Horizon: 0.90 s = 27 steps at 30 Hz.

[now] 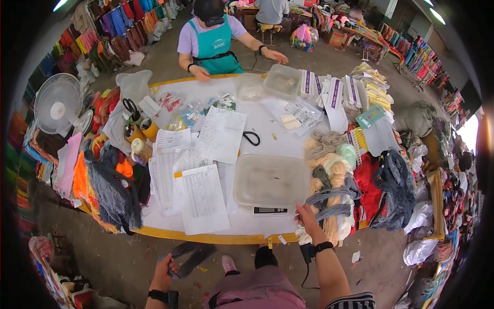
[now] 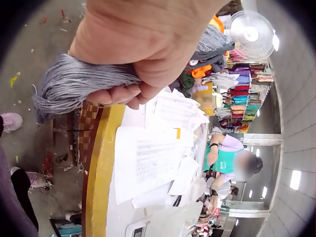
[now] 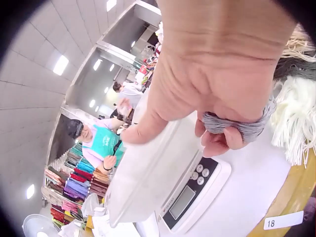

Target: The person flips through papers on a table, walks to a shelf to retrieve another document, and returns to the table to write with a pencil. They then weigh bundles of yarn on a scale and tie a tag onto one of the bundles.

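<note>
My left hand (image 1: 163, 273) grips a hank of dark grey yarn (image 1: 193, 257), low in front of the table's near edge. The hank's looped end (image 2: 64, 89) sticks out past the fist in the left wrist view. Curled fingers of my right hand (image 3: 217, 79) hold a band of grey yarn (image 3: 237, 124), while its thumb lies along the rim of a translucent plastic tub (image 1: 271, 180). That tub stands over a digital scale (image 3: 195, 197), whose display panel shows at the tub's near side. Beside the right hand lie grey yarn lengths (image 1: 337, 193) across cream hanks (image 1: 337, 226).
Printed sheets (image 1: 206, 198) and black scissors (image 1: 251, 138) lie left of the tub. Red yarn (image 1: 366, 177) and dark grey yarn (image 1: 395, 177) are piled at the right. Across the table (image 1: 257, 238) stands a person in a teal apron (image 1: 213, 44), near a second tub (image 1: 283, 81).
</note>
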Available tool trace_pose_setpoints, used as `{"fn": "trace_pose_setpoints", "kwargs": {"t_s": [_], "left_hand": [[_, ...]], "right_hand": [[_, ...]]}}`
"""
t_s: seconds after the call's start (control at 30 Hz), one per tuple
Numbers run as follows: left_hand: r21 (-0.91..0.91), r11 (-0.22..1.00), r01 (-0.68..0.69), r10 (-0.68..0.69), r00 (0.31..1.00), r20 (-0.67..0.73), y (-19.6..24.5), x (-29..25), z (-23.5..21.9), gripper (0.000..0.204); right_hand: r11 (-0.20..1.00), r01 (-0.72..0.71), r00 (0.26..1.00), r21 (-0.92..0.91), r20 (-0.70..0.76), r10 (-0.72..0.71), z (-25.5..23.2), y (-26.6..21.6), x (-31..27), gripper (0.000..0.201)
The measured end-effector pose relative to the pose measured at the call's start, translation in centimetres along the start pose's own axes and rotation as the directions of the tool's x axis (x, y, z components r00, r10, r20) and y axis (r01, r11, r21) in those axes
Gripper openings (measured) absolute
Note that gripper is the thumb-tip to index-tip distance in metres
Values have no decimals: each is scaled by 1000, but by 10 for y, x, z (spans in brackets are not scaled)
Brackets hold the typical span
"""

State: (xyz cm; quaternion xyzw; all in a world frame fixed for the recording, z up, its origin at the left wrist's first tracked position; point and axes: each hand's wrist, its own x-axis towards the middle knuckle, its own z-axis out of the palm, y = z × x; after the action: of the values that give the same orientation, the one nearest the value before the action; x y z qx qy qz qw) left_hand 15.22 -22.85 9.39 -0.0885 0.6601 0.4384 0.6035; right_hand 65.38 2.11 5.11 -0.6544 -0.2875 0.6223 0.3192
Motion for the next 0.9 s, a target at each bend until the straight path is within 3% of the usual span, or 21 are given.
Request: {"fn": "trace_pose_setpoints", "kwargs": {"t_s": [0.07,0.13,0.33,0.57,0.63,0.67,0.7,0.73,0.77,0.8,0.87,0.9], "left_hand": [[0,1000,9,-9,1000,7,1,0,3,27],[-3,1000,15,-15,1000,8,3,-3,8,27],[-13,1000,-12,13,1000,26,6,-9,12,26],[-21,1000,-9,9,1000,18,6,-9,7,27],[-6,999,-32,32,999,34,8,-11,8,27],[-19,999,-38,39,998,50,8,-10,7,27],[-33,999,-42,44,997,65,6,-9,6,27],[-36,999,-37,40,997,68,6,-9,5,27],[-28,999,-44,46,996,74,7,-8,5,27],[-22,998,-53,54,995,79,8,-7,5,26],[-41,998,-50,53,994,95,7,-9,6,26],[-52,997,-54,60,992,114,8,-7,8,26]], "right_hand": [[993,-57,996,100,-57,63,-1,-8,3,25],[995,56,993,-83,-95,-63,-1,-7,16,28],[985,158,964,-65,-208,-168,-2,-2,29,31],[988,153,968,-35,-195,-157,-8,-1,29,25],[958,180,968,-221,-132,-213,-27,5,28,20],[957,182,967,-224,-136,-216,-39,8,22,20],[761,431,839,-485,-96,-536,-52,10,14,24],[435,579,628,-690,37,-777,-63,7,2,29],[605,345,832,-718,-64,-551,-78,0,-11,37],[598,346,831,-723,-59,-553,-87,-11,-25,37],[379,138,786,-915,-132,-604,-105,-33,-53,37],[281,30,821,-959,-137,-555,-115,-53,-68,30]]}}
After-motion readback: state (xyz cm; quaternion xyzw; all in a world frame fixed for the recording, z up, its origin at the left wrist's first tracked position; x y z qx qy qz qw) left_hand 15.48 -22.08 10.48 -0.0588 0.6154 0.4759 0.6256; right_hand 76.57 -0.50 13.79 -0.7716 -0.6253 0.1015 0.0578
